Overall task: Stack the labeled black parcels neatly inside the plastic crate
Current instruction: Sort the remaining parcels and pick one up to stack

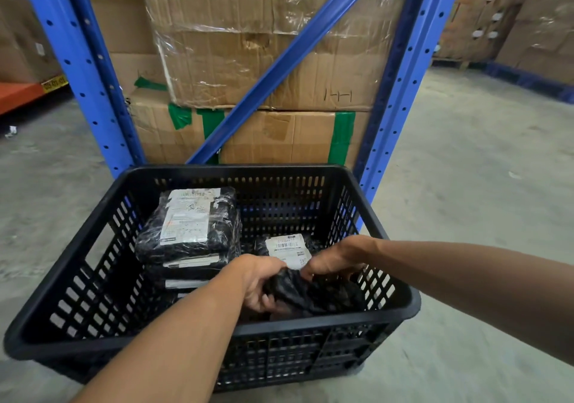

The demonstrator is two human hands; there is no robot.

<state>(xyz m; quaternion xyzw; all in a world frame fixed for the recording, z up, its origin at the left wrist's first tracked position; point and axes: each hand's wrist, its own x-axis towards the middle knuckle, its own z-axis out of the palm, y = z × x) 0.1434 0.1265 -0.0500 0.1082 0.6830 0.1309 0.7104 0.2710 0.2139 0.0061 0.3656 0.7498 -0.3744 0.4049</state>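
Observation:
A black slotted plastic crate (pixel 310 329) stands on the concrete floor in front of me. In its left half lies a stack of black wrapped parcels; the top parcel (pixel 189 219) shows a white label facing up. In the right half a black parcel (pixel 313 294) with a white barcode label (pixel 287 249) lies lower down. My left hand (pixel 259 281) grips its near left edge from above. My right hand (pixel 334 259) grips the same parcel just to the right, partly covering the label. Both hands are inside the crate.
A blue steel rack frame (pixel 93 85) with a diagonal brace rises right behind the crate. Large cardboard boxes (pixel 264 61) with green tape and plastic wrap fill it. More boxes on a blue pallet (pixel 528 76) stand at the far right. An orange shelf beam (pixel 18 93) is at the left.

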